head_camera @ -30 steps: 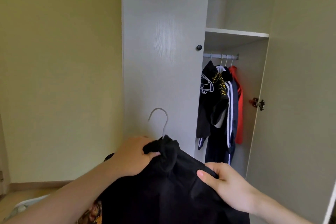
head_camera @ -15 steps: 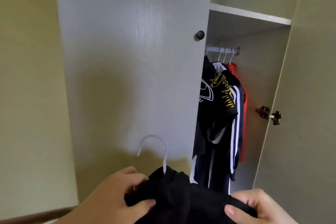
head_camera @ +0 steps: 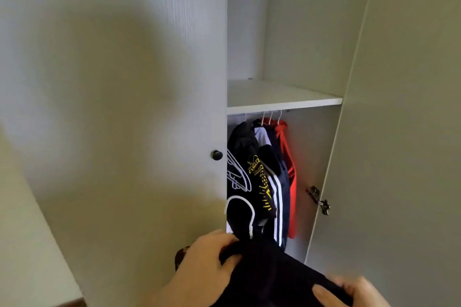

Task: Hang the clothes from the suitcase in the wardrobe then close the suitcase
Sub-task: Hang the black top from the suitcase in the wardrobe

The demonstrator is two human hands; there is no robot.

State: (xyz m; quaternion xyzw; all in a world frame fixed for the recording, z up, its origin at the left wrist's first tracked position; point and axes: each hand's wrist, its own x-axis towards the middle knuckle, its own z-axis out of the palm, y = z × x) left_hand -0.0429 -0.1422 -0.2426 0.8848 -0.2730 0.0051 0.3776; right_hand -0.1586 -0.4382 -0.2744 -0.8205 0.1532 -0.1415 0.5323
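Gripping a black garment (head_camera: 269, 279) at the bottom of the view, the person's left hand (head_camera: 202, 269) curls its fingers and thumb round the bunched collar just under the white hanger hook (head_camera: 245, 209), while the right hand (head_camera: 349, 293) pinches the cloth's lower right edge. Beyond the hook, inside the open wardrobe (head_camera: 309, 32), a black shirt with yellow print (head_camera: 254, 167), a navy jacket with white stripes (head_camera: 279, 189) and a red garment (head_camera: 289, 169) hang on white hangers just under the shelf (head_camera: 282, 99). Beside them on the left stands the closed door with its dark knob (head_camera: 217, 155), and on the right the open door (head_camera: 399, 132) carries a metal hinge (head_camera: 320, 200).
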